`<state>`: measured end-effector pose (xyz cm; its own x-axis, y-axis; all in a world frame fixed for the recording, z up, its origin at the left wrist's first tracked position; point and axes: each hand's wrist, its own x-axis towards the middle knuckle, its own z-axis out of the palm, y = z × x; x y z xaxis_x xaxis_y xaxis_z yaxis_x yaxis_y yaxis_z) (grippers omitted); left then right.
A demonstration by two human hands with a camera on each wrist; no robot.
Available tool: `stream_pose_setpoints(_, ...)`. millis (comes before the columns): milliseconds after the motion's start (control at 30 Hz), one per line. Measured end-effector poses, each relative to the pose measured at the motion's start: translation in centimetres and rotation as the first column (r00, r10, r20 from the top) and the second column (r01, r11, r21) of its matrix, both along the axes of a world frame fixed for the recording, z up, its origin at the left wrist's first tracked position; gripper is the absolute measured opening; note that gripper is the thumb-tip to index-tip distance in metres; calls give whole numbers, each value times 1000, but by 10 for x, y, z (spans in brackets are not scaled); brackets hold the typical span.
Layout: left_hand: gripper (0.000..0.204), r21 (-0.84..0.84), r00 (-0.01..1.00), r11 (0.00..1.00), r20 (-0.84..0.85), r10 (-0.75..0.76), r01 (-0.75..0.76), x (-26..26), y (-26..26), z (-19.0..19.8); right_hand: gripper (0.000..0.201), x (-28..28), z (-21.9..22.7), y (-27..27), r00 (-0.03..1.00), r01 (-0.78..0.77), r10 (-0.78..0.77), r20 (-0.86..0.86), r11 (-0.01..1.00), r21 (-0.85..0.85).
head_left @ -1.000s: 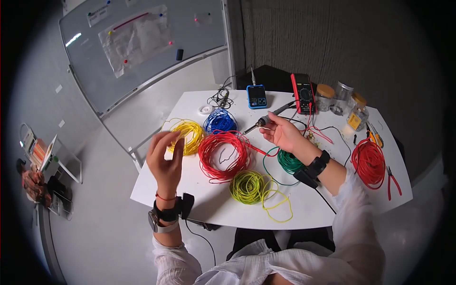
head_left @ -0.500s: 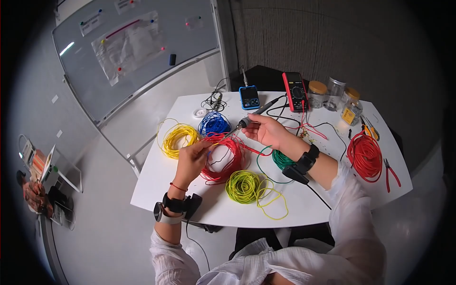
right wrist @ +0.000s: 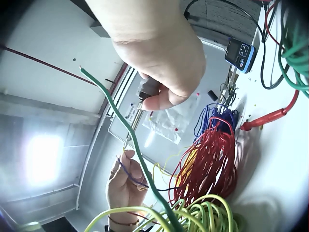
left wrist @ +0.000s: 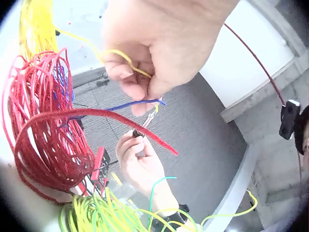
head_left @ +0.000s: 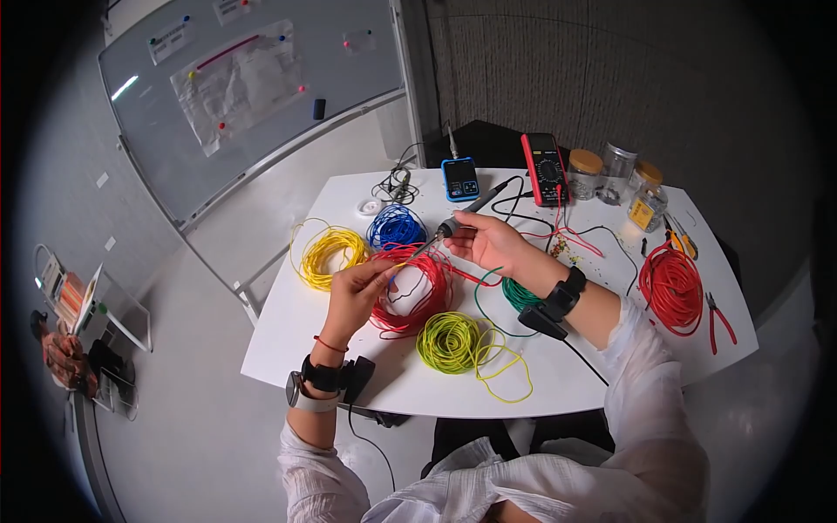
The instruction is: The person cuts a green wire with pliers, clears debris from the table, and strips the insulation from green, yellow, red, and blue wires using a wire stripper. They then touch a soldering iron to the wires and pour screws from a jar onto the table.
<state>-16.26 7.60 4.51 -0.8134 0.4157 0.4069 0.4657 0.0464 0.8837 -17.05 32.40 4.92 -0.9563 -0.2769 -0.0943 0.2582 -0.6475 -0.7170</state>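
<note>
My left hand [head_left: 350, 296] pinches a thin yellow wire [left wrist: 116, 52] between thumb and fingers, above the large red wire coil [head_left: 438, 305]. The right hand [head_left: 493, 244] grips a soldering iron [head_left: 478, 205] by its dark handle. Its metal tip [left wrist: 151, 116] points down-left and sits right at the yellow wire's end by the left fingertips. A blue wire end [left wrist: 128, 105] overlaps those fingertips in the left wrist view. Around the hands lie a yellow coil [head_left: 307, 264], a blue coil [head_left: 397, 228], a yellow-green coil [head_left: 447, 343] and a partly hidden green coil [head_left: 514, 295].
At the back of the white table [head_left: 575, 375] are a blue-cased device [head_left: 460, 179], a red multimeter [head_left: 545, 170] and several jars [head_left: 584, 174]. On the right lie another red coil [head_left: 670, 288], red-handled pliers [head_left: 715, 322] and a yellow-and-black tool [head_left: 678, 240]. Cables cross the tabletop.
The left hand has come down and right from beside the yellow coil to the iron's tip, its fingers closing into a pinch. The right hand and soldering iron have shifted only slightly.
</note>
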Motion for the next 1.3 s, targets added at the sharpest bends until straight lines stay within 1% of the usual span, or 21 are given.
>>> stream_pose_setpoints(100, 14, 12, 1000, 1000, -1, -13, 13, -3, 0, -3, 15, 2, 2, 0, 1000, -28, 29, -2, 1000, 11)
stream_pose_setpoints(267, 15, -14, 999, 1000, -33, -15, 14, -1, -1, -2, 15, 2, 2, 0, 1000, -25, 25, 1, 1000, 5)
stream_pose_setpoints(367, 15, 0, 1000, 1000, -12, -16, 16, -3, -1, -6, 15, 2, 3, 0, 1000, -22, 22, -3, 1000, 2)
stream_pose_setpoints(467, 15, -4, 1000, 1000, -2, -14, 14, 0, 0, -2, 16, 2, 2, 0, 1000, -19, 19, -2, 1000, -4)
stream_pose_setpoints(700, 15, 18, 1000, 999, -6, -26, 26, -2, -2, -5, 16, 0, 0, 0, 1000, 1, 0, 9, 1000, -14)
stream_pose_setpoints(767, 16, 74, 996, 996, 69, -53, 48, 0, -3, -1, 17, -1, -2, 2, 1000, 6, -6, 11, 1000, -16)
stream_pose_setpoints(800, 16, 73, 996, 996, 69, -54, 49, 3, -5, 4, 17, -1, -2, 3, 1000, 11, -11, 13, 1000, -18)
stream_pose_setpoints(833, 21, -28, 990, 998, -129, 53, -57, 8, -8, 11, 17, 0, -2, 5, 1000, 12, -12, 13, 1000, -18)
stream_pose_setpoints(867, 27, -107, 934, 978, -330, 136, -180, 11, -11, 16, 17, 1, -2, 7, 999, 42, -42, 21, 999, -17)
stream_pose_setpoints(900, 27, -107, 934, 978, -330, 135, -180, 12, -14, 17, 18, 3, -1, 10, 997, 72, -71, 29, 997, -16)
stream_pose_setpoints(933, 34, 13, 900, 972, -376, 221, -234, 14, -17, 16, 18, 5, 0, 14, 997, 72, -72, 29, 997, -16)
stream_pose_setpoints(967, 41, 135, 858, 951, -409, 310, -279, 17, -22, 15, 18, 7, 0, 18, 991, 120, -120, 56, 993, -2)
stream_pose_setpoints(1000, 48, 127, 852, 939, -396, 342, -319, 22, -30, 18, 17, 9, 0, 22, 982, 167, -168, 81, 986, 14)
stream_pose_setpoints(1033, 43, 197, 837, 920, -385, 390, -338, 25, -35, 17, 17, 10, 0, 25, 982, 168, -169, 82, 986, 13)
stream_pose_setpoints(1100, 25, 224, 777, 878, -409, 478, -423, 34, -49, 14, 17, 12, 1, 32, 966, 227, -236, 107, 969, 94)
stream_pose_setpoints(1167, 10, 38, 870, 915, -296, 394, -402, 52, -72, 7, 20, 6, -7, 41, 957, 250, -262, 126, 963, 101)
stream_pose_setpoints(1200, 9, 120, 887, 915, -225, 403, -385, 62, -67, 6, 21, 3, -10, 46, 965, 205, -221, 144, 972, 118)
stream_pose_setpoints(1233, 12, -18, 890, 912, -228, 395, -409, 70, -74, -1, 21, 3, -10, 50, 970, 161, -182, 163, 978, 134)
stream_pose_setpoints(1300, 13, -152, 907, 905, -220, 360, -397, 87, -79, -10, 22, 4, -6, 52, 969, 167, -192, 156, 974, 156)
